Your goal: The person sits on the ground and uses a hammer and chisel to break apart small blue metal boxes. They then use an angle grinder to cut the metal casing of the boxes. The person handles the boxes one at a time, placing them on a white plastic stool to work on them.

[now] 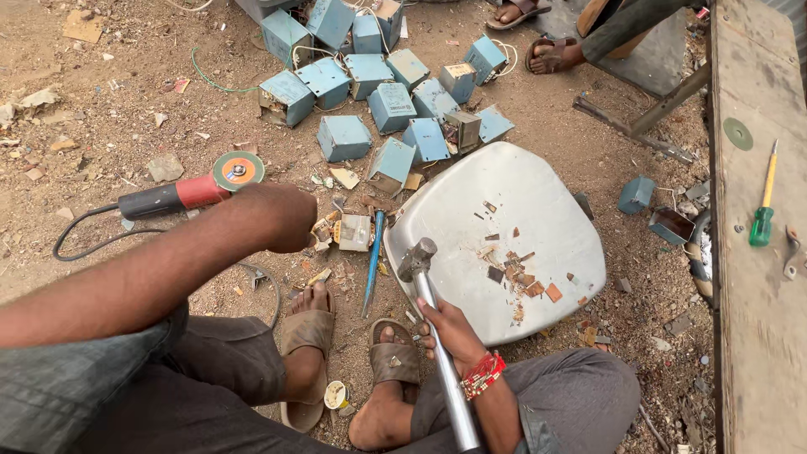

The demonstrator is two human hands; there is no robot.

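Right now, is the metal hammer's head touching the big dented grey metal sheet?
Touching. The head view shows the hammer's head resting on the left edge of the grey metal sheet.

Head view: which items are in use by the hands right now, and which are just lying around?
In use:
- hammer, gripped by right hand
- small transformer core, at left hand
- blue chisel beside it

Lying about:
- angle grinder
- pile of blue boxes
- metal sheet with scraps
- green-handled screwdriver on wooden bench
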